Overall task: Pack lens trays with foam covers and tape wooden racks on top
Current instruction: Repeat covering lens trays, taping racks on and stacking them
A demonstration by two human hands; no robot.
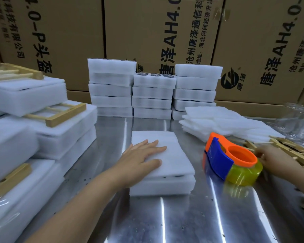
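On the steel table [182, 216] before me, my left hand [144, 155] lies flat with fingers spread, pressing the foam cover [172, 155] onto the lens tray [162, 185]. Only dark slivers show in the seam between them, so the lenses are hidden. My right hand [268, 158] is at the wooden racks [291, 151] by the right edge, blurred and partly behind the tape dispenser [232, 158]; I cannot tell whether it pinches a rack or merely touches one.

Foam cover [175, 155] on lens tray [162, 185], steel table [182, 216].
L hand [140, 155] flat on cover; R hand [268, 158] at wooden racks [288, 149], beside tape dispenser [232, 160].
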